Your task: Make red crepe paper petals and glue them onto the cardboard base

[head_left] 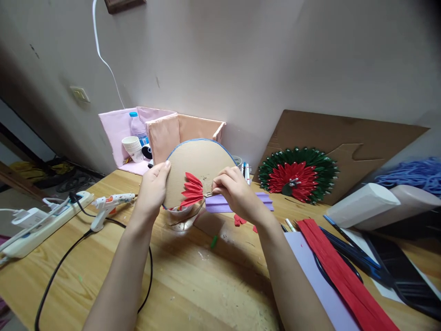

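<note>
My left hand (153,189) grips the left edge of a round cardboard disc (203,161) with a blue rim, holding it upright and tilted above the wooden table (186,285). Several red paper petals (191,191) are fanned out on the disc's lower part. My right hand (234,191) pinches at the disc's centre, fingertips next to the petals; whether it holds a small piece I cannot tell. A folded purple paper strip (237,204) lies behind my right hand. A clear glass (181,219) stands under the disc.
A white glue gun (110,204) and a power strip (37,225) lie at left, with a black cord (62,262). A finished red-and-green paper flower (298,174) leans on cardboard (344,138). Red paper strips (341,271) lie right. Paper cups (132,147) and a water bottle (138,126) sit behind.
</note>
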`<state>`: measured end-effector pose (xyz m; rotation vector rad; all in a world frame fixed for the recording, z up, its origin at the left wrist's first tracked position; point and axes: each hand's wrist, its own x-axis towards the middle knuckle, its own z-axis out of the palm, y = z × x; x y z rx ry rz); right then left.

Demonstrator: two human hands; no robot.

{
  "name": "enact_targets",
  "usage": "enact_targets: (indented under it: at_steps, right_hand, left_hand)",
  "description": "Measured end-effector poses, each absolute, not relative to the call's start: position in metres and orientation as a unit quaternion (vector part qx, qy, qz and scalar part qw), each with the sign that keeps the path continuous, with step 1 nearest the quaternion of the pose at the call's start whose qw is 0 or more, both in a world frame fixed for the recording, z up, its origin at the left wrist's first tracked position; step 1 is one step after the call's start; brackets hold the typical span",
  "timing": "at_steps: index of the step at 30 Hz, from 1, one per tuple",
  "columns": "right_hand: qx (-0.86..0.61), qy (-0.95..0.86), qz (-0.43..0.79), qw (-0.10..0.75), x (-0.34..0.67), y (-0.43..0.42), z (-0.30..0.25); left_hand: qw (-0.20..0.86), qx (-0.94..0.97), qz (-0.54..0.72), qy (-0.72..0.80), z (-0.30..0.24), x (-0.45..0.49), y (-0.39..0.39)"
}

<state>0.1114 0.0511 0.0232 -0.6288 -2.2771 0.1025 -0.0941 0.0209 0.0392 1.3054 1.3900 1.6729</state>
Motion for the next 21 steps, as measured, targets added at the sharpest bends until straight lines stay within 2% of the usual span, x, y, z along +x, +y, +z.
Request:
enact_targets:
  at_steps: [11, 16, 19, 21]
  right_hand:
    - [-0.226, -0.864, 0.076, 0.444, 0.107, 0.055, 0.018]
    - [-0.226, -0.816, 0.123, 0.518, 0.120, 0.051, 0.027]
    - [-0.238, -0.765, 0.206, 0.561, 0.125, 0.049, 0.029]
    - [-0.244, -0.747, 0.288, 0.546, 0.120, 0.051, 0.024]
  left_hand:
    - [0.308, 0.485, 0.629, 0.524, 0.038, -0.099, 0.023]
    - [0.265, 0.449, 0.666, 0.533, 0.035, -0.116, 0.025]
    - [0.231, 0.430, 0.694, 0.530, 0.040, -0.129, 0.020]
    - [0.197, 0.403, 0.728, 0.518, 0.045, -0.138, 0.015]
